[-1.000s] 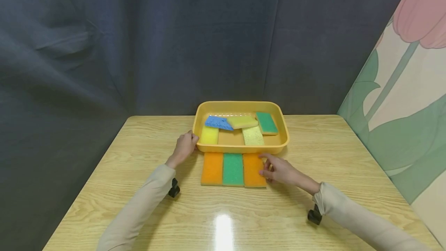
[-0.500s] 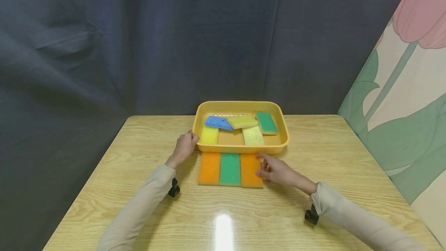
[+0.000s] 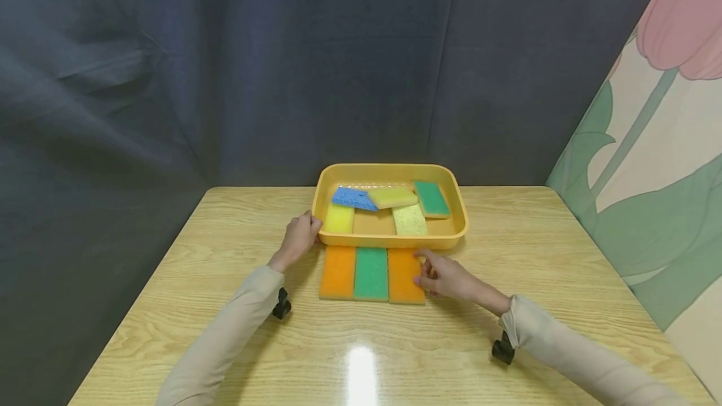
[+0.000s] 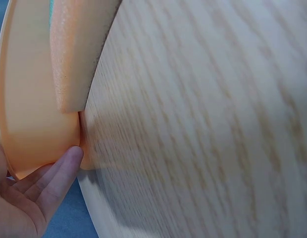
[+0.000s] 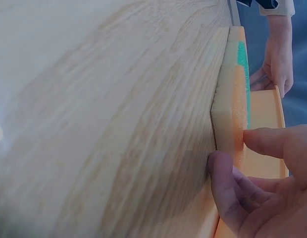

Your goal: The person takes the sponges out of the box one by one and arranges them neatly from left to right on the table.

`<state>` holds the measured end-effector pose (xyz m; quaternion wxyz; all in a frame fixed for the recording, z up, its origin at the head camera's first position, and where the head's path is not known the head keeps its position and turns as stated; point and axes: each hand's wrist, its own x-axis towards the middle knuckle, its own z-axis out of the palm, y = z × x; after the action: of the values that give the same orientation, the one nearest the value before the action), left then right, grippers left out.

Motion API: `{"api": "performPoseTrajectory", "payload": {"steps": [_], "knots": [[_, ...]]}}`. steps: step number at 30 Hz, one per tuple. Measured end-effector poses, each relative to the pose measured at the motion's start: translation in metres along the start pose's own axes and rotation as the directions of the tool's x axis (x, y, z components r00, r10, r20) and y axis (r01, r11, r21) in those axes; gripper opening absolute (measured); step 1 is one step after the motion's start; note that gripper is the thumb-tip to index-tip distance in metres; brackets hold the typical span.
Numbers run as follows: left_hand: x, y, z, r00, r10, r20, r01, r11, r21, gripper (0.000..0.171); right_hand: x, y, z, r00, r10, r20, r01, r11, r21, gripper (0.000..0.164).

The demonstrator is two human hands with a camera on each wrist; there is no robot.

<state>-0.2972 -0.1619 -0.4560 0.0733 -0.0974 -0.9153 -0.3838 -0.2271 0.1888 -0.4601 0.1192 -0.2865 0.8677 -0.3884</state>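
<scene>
At the near left corner of the yellow tray [image 3: 389,242], we see the left hand [image 3: 301,235] with its fingers curled, clamped on the tray's wall; its arm slants forward over the counter [image 3: 282,362]. Across from it, the right hand [image 3: 448,274] reaches in from the other side, thumb and forefinger apart and lightly bent, touching the right orange sponge [image 3: 405,277] by its outer edge. Leftward from those fingertips we count three sponges lying flat in one side-by-side row: the right orange sponge, the green sponge [image 3: 371,274] and the left orange sponge [image 3: 337,273], so two orange and one green. All three sit between the hands, on our side of the one tray. Beyond the hands, inside it, we count five more: one bright yellow sponge [image 3: 340,220] closest to the left hand, one blue sponge [image 3: 354,198] just past that, one pale yellow sponge [image 3: 410,220] ahead of the right hand's fingertips, one lime sponge [image 3: 393,197] overlapping its far end, and one green-topped sponge [image 3: 432,199] farther ahead of the right hand.
</scene>
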Motion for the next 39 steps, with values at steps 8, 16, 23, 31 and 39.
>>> {"api": "performPoseTrajectory", "payload": {"steps": [8,16,23,31,39], "knots": [[0.000,0.001,0.000,1.000,-0.001,-0.017,0.001,1.000,0.009,0.024,0.001,0.001,0.000,1.000,0.010,0.001,-0.010,1.000,-0.018,0.051],[0.000,0.000,0.002,1.000,-0.017,-0.011,0.017,1.000,0.014,0.025,0.002,0.004,0.001,0.999,0.028,-0.016,-0.028,0.999,-0.022,0.047],[0.000,0.001,0.001,1.000,-0.009,-0.014,0.009,1.000,0.011,0.026,0.000,0.001,0.001,0.998,0.034,-0.051,-0.036,0.998,-0.047,0.027],[-0.001,0.001,0.000,1.000,-0.008,-0.024,0.008,1.000,0.012,0.027,0.001,-0.005,-0.003,0.995,-0.020,-0.093,0.012,0.996,-0.093,0.011],[0.001,0.002,0.000,1.000,0.002,-0.022,-0.001,1.000,0.029,0.026,0.006,-0.009,-0.007,0.979,-0.114,-0.167,0.091,0.986,-0.143,0.022]]}}
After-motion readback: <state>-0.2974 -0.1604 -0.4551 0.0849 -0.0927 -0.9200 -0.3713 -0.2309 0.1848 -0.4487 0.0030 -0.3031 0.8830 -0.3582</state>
